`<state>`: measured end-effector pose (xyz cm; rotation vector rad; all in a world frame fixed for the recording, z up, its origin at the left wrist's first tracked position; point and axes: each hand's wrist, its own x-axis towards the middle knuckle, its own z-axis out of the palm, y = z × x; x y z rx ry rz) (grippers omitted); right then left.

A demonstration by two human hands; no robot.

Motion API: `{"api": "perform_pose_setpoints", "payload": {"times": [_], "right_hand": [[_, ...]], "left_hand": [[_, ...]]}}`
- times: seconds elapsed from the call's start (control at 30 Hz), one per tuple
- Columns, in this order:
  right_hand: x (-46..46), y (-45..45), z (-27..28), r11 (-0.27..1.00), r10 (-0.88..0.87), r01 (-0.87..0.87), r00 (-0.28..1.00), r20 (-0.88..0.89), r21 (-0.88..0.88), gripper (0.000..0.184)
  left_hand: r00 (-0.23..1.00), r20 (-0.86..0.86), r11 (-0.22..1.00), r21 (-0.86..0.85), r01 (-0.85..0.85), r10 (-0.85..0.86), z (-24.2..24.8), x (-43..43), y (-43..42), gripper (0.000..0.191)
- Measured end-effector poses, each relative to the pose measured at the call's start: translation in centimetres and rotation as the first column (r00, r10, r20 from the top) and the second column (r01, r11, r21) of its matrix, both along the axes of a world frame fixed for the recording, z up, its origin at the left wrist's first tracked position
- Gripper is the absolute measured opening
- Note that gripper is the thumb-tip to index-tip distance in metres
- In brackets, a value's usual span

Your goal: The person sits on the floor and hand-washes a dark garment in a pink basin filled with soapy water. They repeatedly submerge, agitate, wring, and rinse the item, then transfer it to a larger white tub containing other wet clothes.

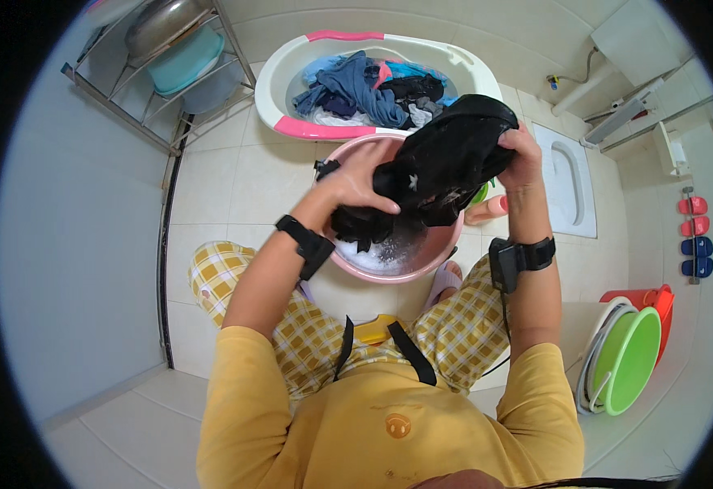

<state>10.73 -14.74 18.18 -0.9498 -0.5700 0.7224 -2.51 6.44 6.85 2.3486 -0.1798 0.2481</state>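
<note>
A wet black fabric item (448,159) with a small white star is bunched up over a pink basin (398,274). My right hand (521,158) grips its upper right end, thumb on the near side. At its left end is my left hand (356,177), blurred, with the thumb spread from the fingers; whether it grips the fabric is unclear. Lower folds of black cloth (362,226) hang into the basin, where white suds (372,260) float on water. A black strap end (327,169) shows by the basin's left rim.
Beyond the basin, a white-and-pink baby bathtub (338,129) holds water and soaking clothes (356,88). A pink bottle (486,211) stands right of the basin, before a squat toilet (567,183). Metal rack (142,125) at upper left; green bucket (631,360) at lower right.
</note>
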Motion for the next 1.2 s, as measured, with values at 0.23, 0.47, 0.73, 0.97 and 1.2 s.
{"api": "perform_pose_setpoints", "payload": {"times": [0.23, 0.47, 0.73, 0.97, 1.2], "right_hand": [[3.4, 0.1, -3.7, 0.954, -0.179, 0.231, 0.950, -0.256, 0.192, 0.020], [3.9, 4.9, -7.3, 0.603, -0.656, 0.760, 0.645, 0.393, -0.241, 0.039], [-5.7, 9.6, -9.3, 0.763, -0.005, 0.617, 0.305, 0.952, -0.193, 0.026], [-5.5, 10.1, -12.9, 0.821, -0.171, 0.570, 0.291, 0.941, -0.027, 0.027], [-0.3, 8.3, -13.2, 0.566, -0.041, 0.790, 0.312, 0.949, -0.235, 0.019]], "left_hand": [[0.957, -0.260, 0.740, -0.617, -0.267, 0.128, -2.3, 1.4, -2.5, 0.041], [0.941, -0.339, -0.286, -0.899, -0.331, -0.023, -0.6, 2.9, -2.9, 0.033], [0.895, -0.436, -0.274, -0.875, -0.398, 0.093, -3.8, 3.6, -5.7, 0.041], [0.866, -0.483, -0.162, -0.872, -0.463, 0.127, -3.3, 2.7, -4.4, 0.038], [0.761, -0.637, -0.012, -0.768, -0.641, 0.122, -1.7, 3.4, -4.4, 0.042]]}}
